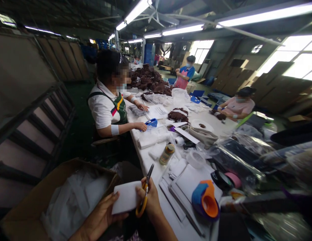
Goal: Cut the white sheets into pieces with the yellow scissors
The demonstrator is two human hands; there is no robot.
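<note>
The left hand [103, 210], at the lower centre of the frame, is half open, its thumb and fingers pinching the left side of a small, flat, white rectangular piece [126, 196], whether paper or cloth I cannot tell. The right hand [152, 198] is curled around scissors with yellow-orange handles and dark blades [145, 189], its thumb against the piece's right edge. The blades look nearly closed and point upward, clear of the piece. No cut shows in it; its right edge is partly hidden, so how much of the handling is done or left cannot be told.

Just left of the hands, in the lower left, an open brown cardboard box [22, 209] holds crumpled translucent white sheeting [75, 194]. To the right, on a long white table [148, 164], are a glass jar with a yellowish lid [167, 154] and, at lower right, an orange-and-blue tape dispenser [206, 201]. Farther up, a seated co-worker [108, 107] reaches near a blue dispenser [151, 123]; dark brown fabric [150, 80] lies heaped at upper centre.
</note>
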